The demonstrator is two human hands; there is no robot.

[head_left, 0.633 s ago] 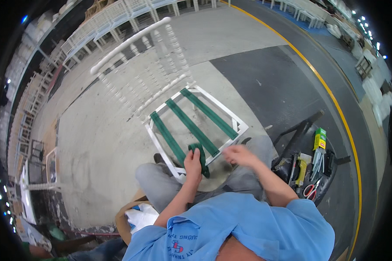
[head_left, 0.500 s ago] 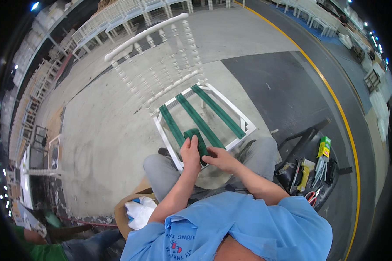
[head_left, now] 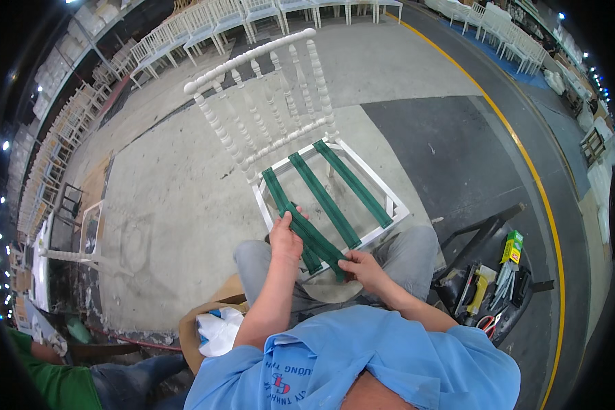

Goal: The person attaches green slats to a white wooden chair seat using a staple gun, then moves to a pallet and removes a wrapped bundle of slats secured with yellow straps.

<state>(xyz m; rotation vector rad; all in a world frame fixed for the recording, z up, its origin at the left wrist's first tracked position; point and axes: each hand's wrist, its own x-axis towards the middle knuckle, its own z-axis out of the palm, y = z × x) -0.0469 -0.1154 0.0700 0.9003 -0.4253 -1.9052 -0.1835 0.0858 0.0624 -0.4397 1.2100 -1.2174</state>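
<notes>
A white chair [head_left: 258,55] with a turned-spindle back stands in front of me, its open seat frame [head_left: 372,172] crossed by three green webbing straps [head_left: 324,198] running from back to front. Between my hands a loose length of green webbing [head_left: 314,240] slants across the leftmost strap. My left hand [head_left: 285,236] is closed on its upper end, over the left side of the seat. Nearer to me, at the seat's front, my right hand [head_left: 363,270] pinches the other end. My knees flank the front of the frame.
At my right, a dark low stand [head_left: 485,287] bears a yellow-handled tool [head_left: 482,290], scissors [head_left: 488,324] and a green-yellow box [head_left: 512,247]. A cardboard box [head_left: 193,335] with white plastic sits at my left. Another person in green [head_left: 48,372] is at lower left. Rows of white chairs [head_left: 219,20] line the back.
The green webbing, bunched in a folded bundle between my hands before, is now drawn out into a length. My right hand has moved toward me and to the right; the view has shifted slightly.
</notes>
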